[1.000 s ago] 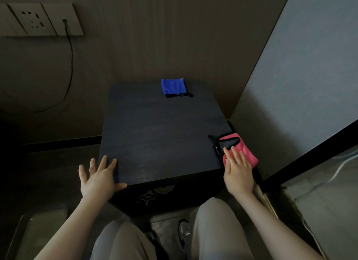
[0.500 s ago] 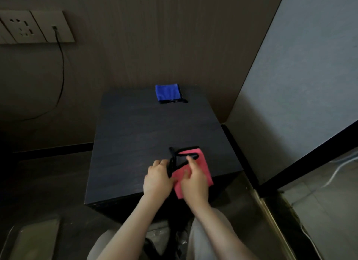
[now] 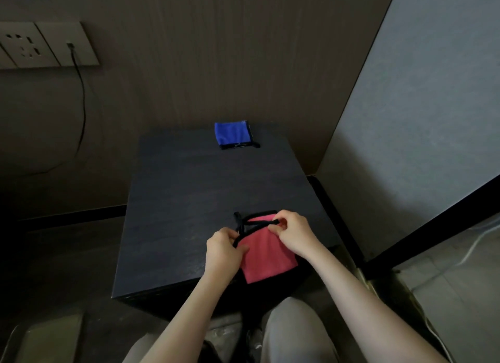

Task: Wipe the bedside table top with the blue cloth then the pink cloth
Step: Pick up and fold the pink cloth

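The dark bedside table [image 3: 189,200] fills the middle of the view. A folded blue cloth [image 3: 232,133] with a black edge lies at the table's far edge, apart from both hands. The pink cloth [image 3: 266,257] with black trim lies at the near right corner, hanging slightly over the front edge. My left hand [image 3: 223,250] pinches its black-trimmed left edge. My right hand [image 3: 293,234] pinches the black trim at its far right corner.
A brown wall panel stands behind the table, with a socket plate [image 3: 40,45] and a black cable [image 3: 81,105] at the upper left. A grey wall [image 3: 419,119] closes the right side. My knees sit below the table's front edge.
The pink cloth went from the table's right edge to the near middle. My left hand left the table's left corner and joined the right on the cloth; the right hand now pinches the trim.
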